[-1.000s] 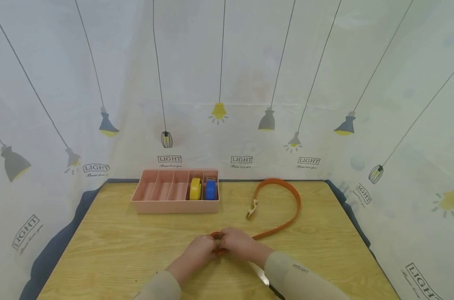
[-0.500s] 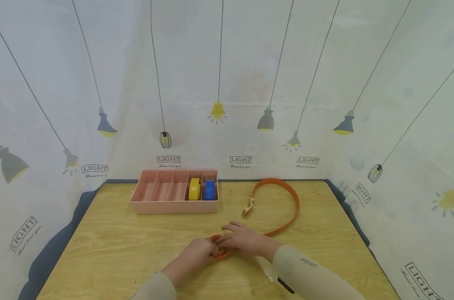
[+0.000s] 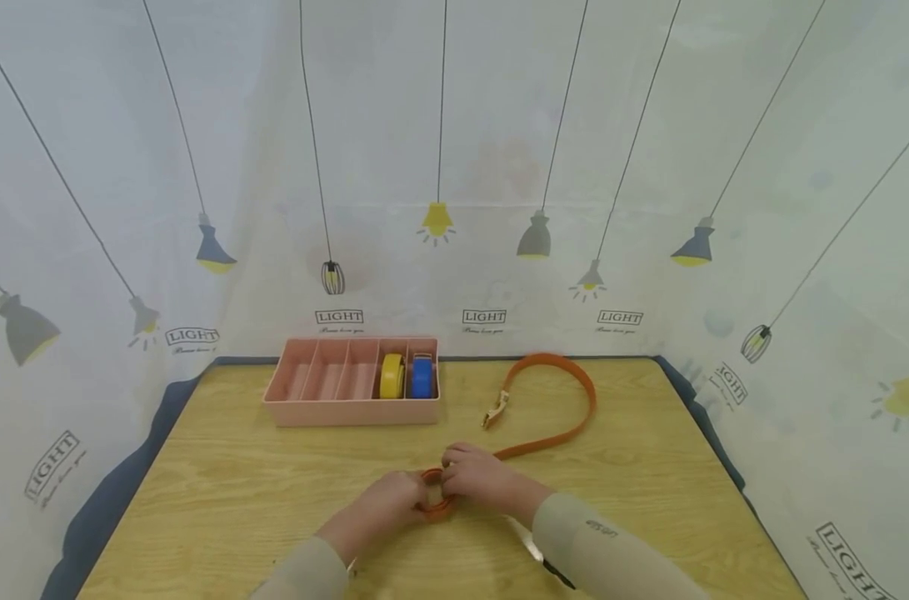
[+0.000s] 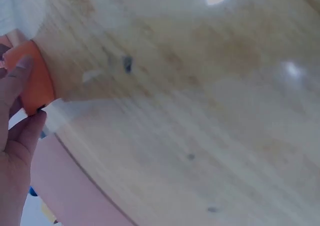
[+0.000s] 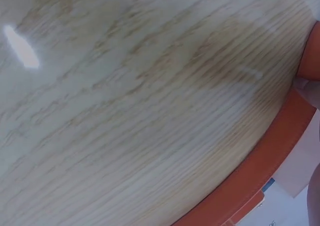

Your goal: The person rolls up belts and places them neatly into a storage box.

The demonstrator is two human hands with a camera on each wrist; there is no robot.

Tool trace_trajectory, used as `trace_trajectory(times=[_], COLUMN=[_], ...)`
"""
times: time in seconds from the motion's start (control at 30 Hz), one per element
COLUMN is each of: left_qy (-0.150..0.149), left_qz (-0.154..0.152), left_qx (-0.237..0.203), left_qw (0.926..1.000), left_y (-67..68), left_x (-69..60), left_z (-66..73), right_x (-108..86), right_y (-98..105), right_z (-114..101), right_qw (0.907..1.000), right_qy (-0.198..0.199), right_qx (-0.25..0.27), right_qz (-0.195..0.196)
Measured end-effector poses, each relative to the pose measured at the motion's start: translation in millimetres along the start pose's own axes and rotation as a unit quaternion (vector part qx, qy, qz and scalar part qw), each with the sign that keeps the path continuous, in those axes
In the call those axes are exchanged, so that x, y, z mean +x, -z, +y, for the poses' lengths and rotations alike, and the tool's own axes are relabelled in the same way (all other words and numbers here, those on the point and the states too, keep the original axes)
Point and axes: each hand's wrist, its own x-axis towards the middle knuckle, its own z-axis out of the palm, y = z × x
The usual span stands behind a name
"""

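Observation:
An orange belt lies near the table's front middle, its near end wound into a small coil [image 3: 437,509]. My left hand [image 3: 385,505] grips the coil's left side; the left wrist view shows thumb and fingers around the orange band [image 4: 34,80]. At the coil's right side my right hand [image 3: 491,482] pinches the band, and the right wrist view has a fingertip on the orange strap [image 5: 270,146]. From there the loose length [image 3: 591,392] curves right and back round to a gold buckle [image 3: 495,410] lying on the table.
Back left on the wooden table [image 3: 222,467] stands a pink divided box [image 3: 357,412]. It holds a yellow rolled belt [image 3: 392,377] and a blue rolled belt [image 3: 422,377] in its two right compartments. A printed curtain [image 3: 394,167] hangs behind and on both sides.
The right hand's fingers lifted and spread over the coil, then closed on its right side again. The loose length and its buckle have shifted slightly left. My left hand has stayed on the coil.

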Motion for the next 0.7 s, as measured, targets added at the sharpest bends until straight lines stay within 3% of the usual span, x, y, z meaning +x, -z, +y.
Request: trace_trajectory(times=[0.17,0.4,0.5,0.7], left_qy=[0.008,0.006,0.031,0.096], left_qz=[0.007,0.055,0.073,0.080], left_qx=[0.076,0.031,0.043,0.146], left_qw=[0.9971,0.9980,0.9960,0.9814], left_y=[6.2,-1.1,-5.7,-13.4], left_x=[0.3,6.5,9.0,15.5], left_z=[0.7,2.3,5.6,20.4], right_x=[5.0,11.1,13.9,14.9], right_y=[2,6,8,9], right_z=[-2,-8,-10,-11], right_qw=[0.9998,0.9963,0.9942,0.9930], right_qy=[-0.016,-0.069,-0.087,-0.099], right_qx=[-0.002,0.047,0.051,0.046], right_qz=[0.014,-0.022,-0.038,-0.046])
